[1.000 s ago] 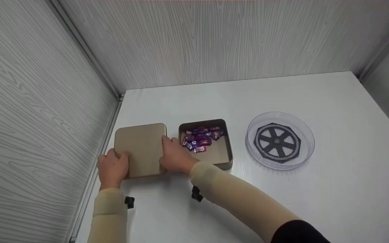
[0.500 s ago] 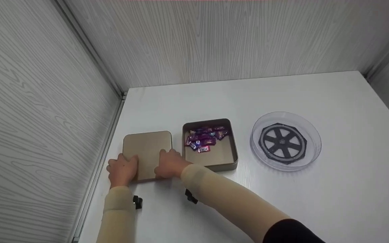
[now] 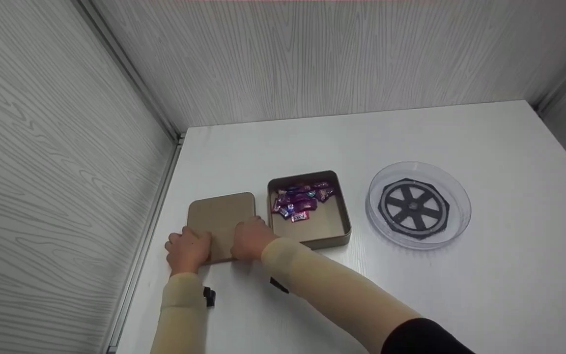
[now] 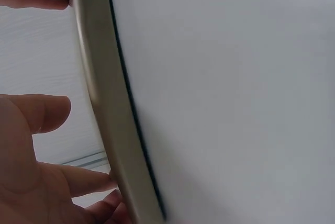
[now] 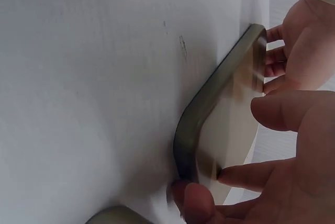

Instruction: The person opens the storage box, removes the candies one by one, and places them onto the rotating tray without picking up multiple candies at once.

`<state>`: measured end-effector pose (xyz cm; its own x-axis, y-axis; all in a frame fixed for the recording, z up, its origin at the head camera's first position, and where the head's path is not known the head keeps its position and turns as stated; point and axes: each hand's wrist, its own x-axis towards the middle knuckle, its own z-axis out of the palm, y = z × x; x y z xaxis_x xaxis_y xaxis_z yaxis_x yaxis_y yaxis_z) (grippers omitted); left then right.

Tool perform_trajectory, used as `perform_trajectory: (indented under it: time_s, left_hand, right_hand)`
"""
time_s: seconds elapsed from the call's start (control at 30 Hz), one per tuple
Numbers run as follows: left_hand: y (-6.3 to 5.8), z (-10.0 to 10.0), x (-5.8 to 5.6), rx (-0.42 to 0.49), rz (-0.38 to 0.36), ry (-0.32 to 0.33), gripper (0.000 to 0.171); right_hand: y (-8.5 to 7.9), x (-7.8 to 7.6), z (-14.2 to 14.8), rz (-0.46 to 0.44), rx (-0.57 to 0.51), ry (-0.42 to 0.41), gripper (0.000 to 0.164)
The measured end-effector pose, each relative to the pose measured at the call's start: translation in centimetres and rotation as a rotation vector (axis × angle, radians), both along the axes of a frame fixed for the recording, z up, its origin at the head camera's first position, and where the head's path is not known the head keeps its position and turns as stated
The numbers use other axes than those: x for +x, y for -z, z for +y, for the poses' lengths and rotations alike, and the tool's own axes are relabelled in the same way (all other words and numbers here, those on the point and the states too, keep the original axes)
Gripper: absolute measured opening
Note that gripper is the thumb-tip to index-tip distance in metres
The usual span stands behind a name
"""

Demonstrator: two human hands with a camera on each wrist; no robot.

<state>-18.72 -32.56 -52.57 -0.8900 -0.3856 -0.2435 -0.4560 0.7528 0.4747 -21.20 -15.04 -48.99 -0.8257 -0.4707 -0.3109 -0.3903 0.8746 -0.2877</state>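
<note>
A square tan tin lid lies top side up on the table, left of the open tin. Wrapped candies, mostly purple with a few blue and pink, fill the tin's far half. My left hand holds the lid's left side near the front corner, fingers bent against its edge. My right hand holds the right side, with one finger touching the top and others curled at the edge. In the right wrist view its thumb is off the lid. The lid's underside is hidden.
Right of the tin stands a round clear plastic dish with a black and white spoked wheel pattern in it. The left wall runs close beside my left arm, and a back wall closes off the white table.
Both hands have brought the lid down and towards me onto the table, then slightly right, nearer the tin. The thumbs have lifted off its top. The view has shifted a little.
</note>
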Motion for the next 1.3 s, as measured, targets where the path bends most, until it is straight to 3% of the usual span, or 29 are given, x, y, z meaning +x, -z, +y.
perform_trajectory:
  time_s: [0.27,0.47,0.67,0.9,1.07,1.3]
  left_hand:
    - [-0.7,2.6,-0.4,-0.103,0.08,0.059,0.064]
    - [-1.9,5.4,-1.0,-0.105,0.169,0.148,0.062]
    - [-2.9,10.3,-0.8,-0.08,0.297,0.296,0.057]
    - [-2.9,14.9,0.3,-0.093,0.4,0.497,0.053]
    - [-2.3,16.3,0.0,-0.106,0.4,0.536,0.057]
    - [-0.8,15.9,-0.8,-0.034,0.295,0.517,0.067]
  right_hand:
    - [-0.7,-0.7,2.5,0.217,0.035,-0.105,0.033]
    - [-2.1,-1.1,6.1,0.373,-0.002,-0.147,0.034]
    - [-2.6,-1.1,11.1,0.449,-0.082,-0.085,0.042]
    - [-1.2,-0.8,18.7,0.536,-0.161,0.014,0.04]
    - [-0.6,-0.4,23.8,0.57,-0.182,0.115,0.04]
    - [-0.1,0.0,28.7,0.63,-0.23,0.202,0.036]
